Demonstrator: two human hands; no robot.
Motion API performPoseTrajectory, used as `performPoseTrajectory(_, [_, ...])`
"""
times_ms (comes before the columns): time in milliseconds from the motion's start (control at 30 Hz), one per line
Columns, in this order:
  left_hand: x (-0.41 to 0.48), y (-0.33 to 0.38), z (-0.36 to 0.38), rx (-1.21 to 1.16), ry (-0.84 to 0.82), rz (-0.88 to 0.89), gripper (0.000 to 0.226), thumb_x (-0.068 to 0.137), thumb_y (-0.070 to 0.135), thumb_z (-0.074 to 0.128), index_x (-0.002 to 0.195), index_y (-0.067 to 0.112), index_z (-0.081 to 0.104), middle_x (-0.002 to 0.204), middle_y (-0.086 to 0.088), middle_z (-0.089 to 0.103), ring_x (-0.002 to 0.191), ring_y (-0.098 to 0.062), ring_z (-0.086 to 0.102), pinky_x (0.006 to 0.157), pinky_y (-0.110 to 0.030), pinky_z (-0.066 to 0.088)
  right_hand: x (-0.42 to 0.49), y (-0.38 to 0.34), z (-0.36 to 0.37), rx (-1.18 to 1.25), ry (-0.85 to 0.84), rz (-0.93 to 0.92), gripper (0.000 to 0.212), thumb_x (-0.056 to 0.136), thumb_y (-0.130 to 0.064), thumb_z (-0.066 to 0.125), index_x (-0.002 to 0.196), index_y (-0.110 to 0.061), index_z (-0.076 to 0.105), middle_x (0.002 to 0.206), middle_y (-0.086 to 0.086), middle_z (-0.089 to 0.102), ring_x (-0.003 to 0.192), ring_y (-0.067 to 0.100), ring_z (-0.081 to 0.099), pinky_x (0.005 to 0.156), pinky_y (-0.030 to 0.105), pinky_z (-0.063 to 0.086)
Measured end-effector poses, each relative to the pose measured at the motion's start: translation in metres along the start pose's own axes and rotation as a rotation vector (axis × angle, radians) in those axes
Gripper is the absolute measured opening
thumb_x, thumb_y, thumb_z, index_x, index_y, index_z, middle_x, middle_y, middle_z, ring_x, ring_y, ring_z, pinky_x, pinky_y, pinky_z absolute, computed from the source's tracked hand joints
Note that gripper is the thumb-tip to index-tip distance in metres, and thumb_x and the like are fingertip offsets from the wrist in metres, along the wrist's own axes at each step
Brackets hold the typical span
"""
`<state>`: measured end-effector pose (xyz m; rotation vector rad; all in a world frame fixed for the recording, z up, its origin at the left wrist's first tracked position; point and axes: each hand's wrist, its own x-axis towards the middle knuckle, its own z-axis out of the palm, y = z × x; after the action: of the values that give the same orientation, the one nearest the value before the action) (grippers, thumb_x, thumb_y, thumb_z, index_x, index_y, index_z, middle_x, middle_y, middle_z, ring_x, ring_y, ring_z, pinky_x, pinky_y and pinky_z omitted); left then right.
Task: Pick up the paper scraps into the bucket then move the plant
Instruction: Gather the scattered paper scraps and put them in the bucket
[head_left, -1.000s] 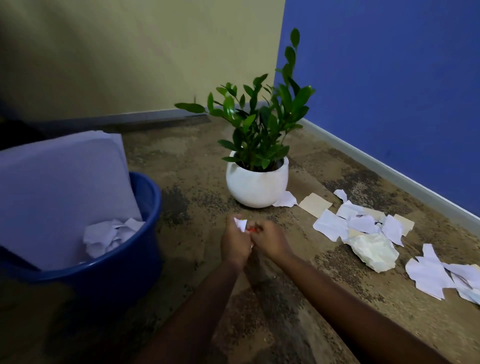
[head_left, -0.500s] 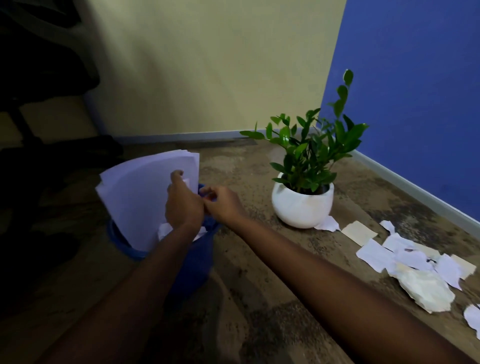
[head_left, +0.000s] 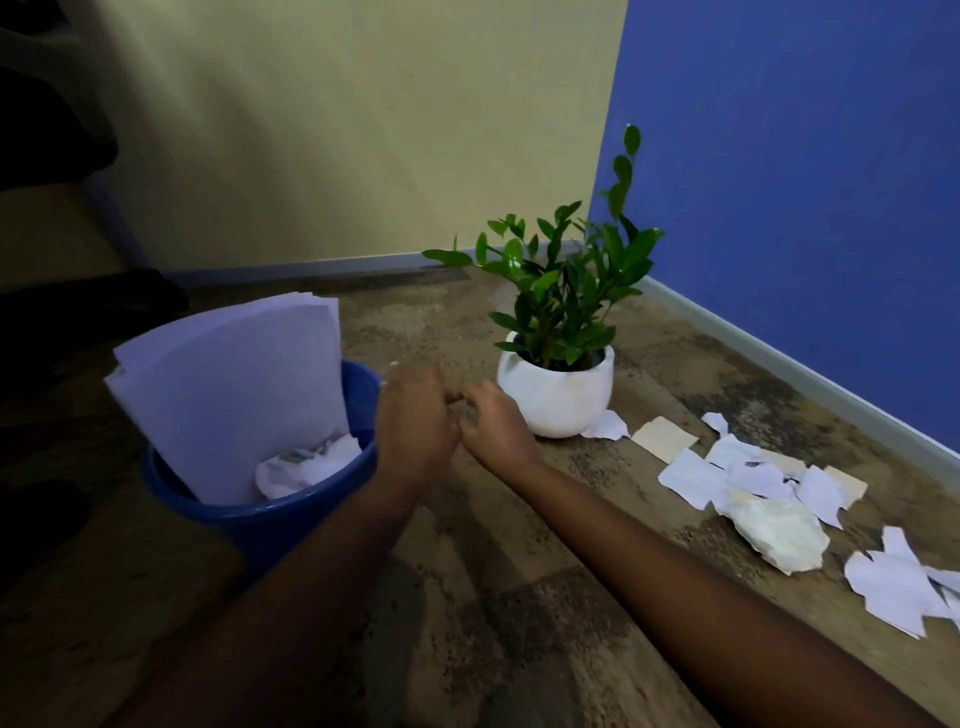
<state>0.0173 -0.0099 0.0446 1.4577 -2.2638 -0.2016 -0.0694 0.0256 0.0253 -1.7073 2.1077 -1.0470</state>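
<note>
A blue bucket (head_left: 291, 506) stands on the floor at the left, with large white sheets (head_left: 234, 384) upright in it and crumpled paper (head_left: 311, 462) at its bottom. A green plant (head_left: 561, 291) grows in a round white pot (head_left: 556, 400) near the corner. My left hand (head_left: 415, 421) and my right hand (head_left: 493, 426) hover close together between the bucket's right rim and the pot. Both are motion-blurred, and no paper shows in either. Paper scraps (head_left: 691, 475) lie on the floor to the right, one small scrap (head_left: 605, 426) touching the pot.
A crumpled wad (head_left: 774, 530) and a beige card piece (head_left: 665, 439) lie among the scraps, with more white pieces (head_left: 893, 582) at the right edge. A yellow wall and a blue wall (head_left: 805, 182) meet behind the plant. Dark furniture fills the far left.
Both hands carried a small scrap from the floor to the bucket. Now they have moved right, off the bucket, and the scrap is no longer seen in them.
</note>
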Motion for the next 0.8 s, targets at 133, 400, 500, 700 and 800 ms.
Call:
performPoseTrajectory(133, [-0.014, 0.037, 0.039, 0.104, -0.109, 0.286, 0.051, 0.093, 0.018, 0.044, 0.142, 0.012, 0.032, 0.147, -0.018, 0.038, 0.141, -0.031, 0.030, 0.115, -0.037, 0.028, -0.024, 0.053, -0.030, -0.153, -0.037, 0.103, 0.030, 0.087, -0.004, 0.050, 0.113, -0.005, 0.065, 0.116, 0.016, 0.059, 0.108, 0.028, 0.056, 0.092, 0.037, 0.046])
performPoseTrajectory(400, [-0.046, 0.107, 0.104, 0.103, -0.391, 0.414, 0.058, 0.094, 0.023, 0.042, 0.147, 0.008, 0.022, 0.152, -0.014, 0.029, 0.144, -0.028, 0.023, 0.119, -0.035, 0.020, -0.080, 0.154, -0.099, -0.407, -0.027, 0.443, 0.031, 0.092, -0.016, 0.052, 0.121, -0.012, 0.061, 0.130, 0.011, 0.054, 0.120, 0.024, 0.050, 0.104, 0.030, 0.039])
performPoseTrajectory(500, [-0.059, 0.131, 0.126, 0.099, -0.502, 0.420, 0.063, 0.098, 0.026, 0.038, 0.150, 0.004, 0.012, 0.156, -0.019, 0.020, 0.147, -0.031, 0.017, 0.120, -0.037, 0.016, -0.105, 0.194, -0.116, -0.449, 0.015, 0.633, 0.031, 0.091, -0.017, 0.054, 0.122, -0.016, 0.058, 0.134, 0.011, 0.049, 0.122, 0.026, 0.048, 0.103, 0.034, 0.042])
performPoseTrajectory(700, [-0.076, 0.154, 0.157, 0.091, -0.639, 0.430, 0.061, 0.098, 0.024, 0.037, 0.151, 0.006, 0.011, 0.157, -0.018, 0.019, 0.145, -0.033, 0.020, 0.118, -0.040, 0.024, -0.151, 0.255, -0.121, -0.630, -0.002, 0.854, 0.058, 0.092, -0.032, 0.051, 0.143, -0.019, 0.027, 0.152, 0.011, 0.025, 0.137, 0.034, 0.031, 0.106, 0.041, 0.039])
performPoseTrajectory(800, [-0.076, 0.159, 0.165, 0.110, -0.676, 0.422, 0.060, 0.099, 0.022, 0.036, 0.151, 0.006, 0.011, 0.157, -0.019, 0.018, 0.146, -0.033, 0.019, 0.117, -0.040, 0.026, -0.159, 0.269, -0.119, -0.629, -0.022, 0.882, 0.060, 0.092, -0.030, 0.053, 0.144, -0.019, 0.025, 0.153, 0.012, 0.021, 0.138, 0.036, 0.028, 0.108, 0.040, 0.037])
